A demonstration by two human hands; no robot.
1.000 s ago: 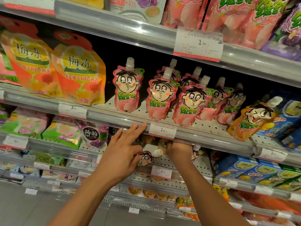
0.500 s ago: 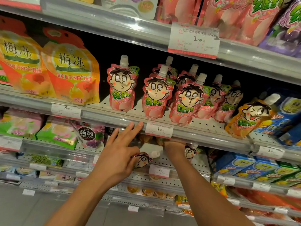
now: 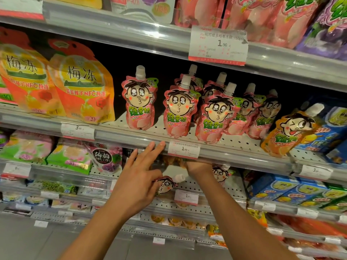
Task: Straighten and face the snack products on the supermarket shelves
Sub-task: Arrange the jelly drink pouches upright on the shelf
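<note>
Here, two bare forearms reach up and forward from the bottom edge into a supermarket shelf unit. The left hand [image 3: 138, 182] is tilted up with its fingers [image 3: 150, 154] straight and spread, their tips touching the grey front rail [image 3: 131, 138] of the shelf above, while its thumb presses a pink pouch [image 3: 167, 185] with a cartoon face and a white cap against the palm. The right hand [image 3: 198, 166] goes in under that same rail, just right of the left hand; its fingers are hidden behind the rail, so whether it grips anything cannot be told. A second face pouch [image 3: 219, 174] shows just to the right of the right wrist. On the shelf above the hands stands a row of pink face pouches [image 3: 178, 109], upright and facing front, with an orange face pouch [image 3: 289, 130] leaning to the right of them and two large orange bags [image 3: 82, 89] to the left. A white price tag [image 3: 184, 149] sits on the rail just beside the left fingertips.
</note>
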